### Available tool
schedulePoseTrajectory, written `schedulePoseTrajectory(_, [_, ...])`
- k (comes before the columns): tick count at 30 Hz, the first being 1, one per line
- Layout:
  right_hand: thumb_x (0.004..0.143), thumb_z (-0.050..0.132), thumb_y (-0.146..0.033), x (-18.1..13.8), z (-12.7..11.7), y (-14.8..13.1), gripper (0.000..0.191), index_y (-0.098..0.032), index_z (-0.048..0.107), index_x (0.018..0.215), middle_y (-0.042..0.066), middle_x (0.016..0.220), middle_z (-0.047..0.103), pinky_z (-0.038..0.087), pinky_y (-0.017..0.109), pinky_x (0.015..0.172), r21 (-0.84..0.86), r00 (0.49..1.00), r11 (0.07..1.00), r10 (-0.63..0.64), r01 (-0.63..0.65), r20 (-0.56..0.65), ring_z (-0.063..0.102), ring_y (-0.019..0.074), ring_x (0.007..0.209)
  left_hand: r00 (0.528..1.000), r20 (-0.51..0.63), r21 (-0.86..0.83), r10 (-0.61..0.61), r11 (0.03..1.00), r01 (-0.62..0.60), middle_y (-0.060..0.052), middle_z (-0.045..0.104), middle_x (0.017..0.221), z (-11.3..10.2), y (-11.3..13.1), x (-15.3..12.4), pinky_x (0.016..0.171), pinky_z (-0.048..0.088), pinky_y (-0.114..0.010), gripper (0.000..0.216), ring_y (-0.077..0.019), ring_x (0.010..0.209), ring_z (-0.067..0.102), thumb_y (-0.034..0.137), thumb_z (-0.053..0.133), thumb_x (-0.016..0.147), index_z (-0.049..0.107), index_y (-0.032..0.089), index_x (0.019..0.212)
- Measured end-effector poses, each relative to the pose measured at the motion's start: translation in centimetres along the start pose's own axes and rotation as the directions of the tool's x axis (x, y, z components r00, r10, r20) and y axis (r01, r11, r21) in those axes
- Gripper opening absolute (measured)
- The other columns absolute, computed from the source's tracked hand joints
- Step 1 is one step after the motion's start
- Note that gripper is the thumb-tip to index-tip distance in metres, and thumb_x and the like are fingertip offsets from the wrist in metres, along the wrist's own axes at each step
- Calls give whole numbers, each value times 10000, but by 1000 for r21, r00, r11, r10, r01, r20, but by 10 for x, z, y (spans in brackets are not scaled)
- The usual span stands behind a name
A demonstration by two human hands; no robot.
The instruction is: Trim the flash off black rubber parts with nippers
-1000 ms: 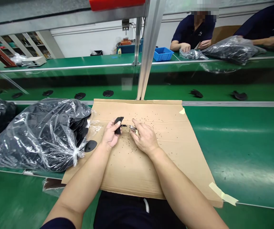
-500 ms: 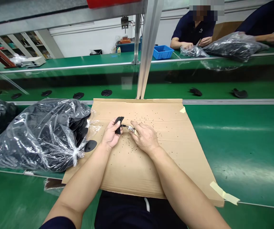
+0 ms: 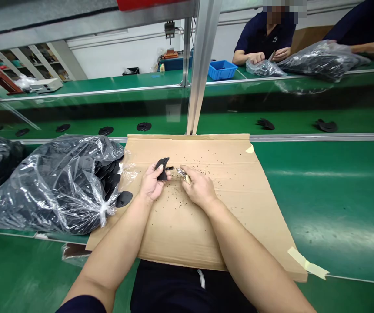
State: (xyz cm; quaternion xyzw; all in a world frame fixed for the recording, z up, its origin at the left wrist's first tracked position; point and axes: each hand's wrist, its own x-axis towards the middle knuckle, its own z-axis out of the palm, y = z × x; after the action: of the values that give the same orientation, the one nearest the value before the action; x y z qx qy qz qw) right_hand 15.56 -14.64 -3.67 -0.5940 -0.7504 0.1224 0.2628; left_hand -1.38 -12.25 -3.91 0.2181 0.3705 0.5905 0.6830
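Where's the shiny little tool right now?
In the head view, the shiny tool is in the right hand, above the cardboard, just to the right of the black piece held by the left hand.

Short navy sleeve (image 3: 81, 304), bare forearms (image 3: 117, 256)

No readable lettering, white mark (image 3: 275, 39) on a co-worker's dark shirt (image 3: 255, 37), too small to read
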Motion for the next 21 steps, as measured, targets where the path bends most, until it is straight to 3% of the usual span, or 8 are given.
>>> schedulePoseTrajectory(4, [844,573,-291,2,1,5,454,-248,581,1296,68,1109,637,503,364,846,141,995,986,92,-85,-42,600,245,979,998,-14,51,53,997,-52,13,593,795,-3,2,1,490,460,-175,475,-81,561,564,122,799,646,522,177,1028])
schedulePoseTrajectory(9, [837,625,-353,0,-1,1,536,-212,538,1347,90,1059,620,492,386,864,123,993,986,117,-114,-13,588,263,986,1000,-5,-1,18,1000,-18,36,577,742,-6,5,3,372,303,-110,499,-28,473,471,191,871,596,555,164,982])
schedulePoseTrajectory(12, [851,634,-351,-2,0,-2,490,-203,561,1312,80,1091,639,482,370,893,129,999,991,24,-21,-27,595,248,991,1000,-15,-46,-18,999,17,12,603,762,-3,7,3,455,414,-140,378,-67,573,549,185,840,655,564,154,911])
schedulePoseTrajectory(15, [893,593,-324,-3,2,-5,373,-192,608,1242,76,1066,660,470,333,914,132,992,983,-123,127,-43,604,224,988,998,9,-46,-63,997,64,-8,628,811,-1,9,1,534,480,-192,293,-122,688,614,180,776,738,582,179,957])
schedulePoseTrajectory(21, [905,598,-326,-5,1,-9,385,-172,594,1257,86,1083,667,455,321,943,99,975,970,-224,222,8,610,220,994,988,71,-61,-134,988,139,11,595,751,-5,10,-1,402,325,-141,284,-65,547,530,245,790,746,614,182,960])
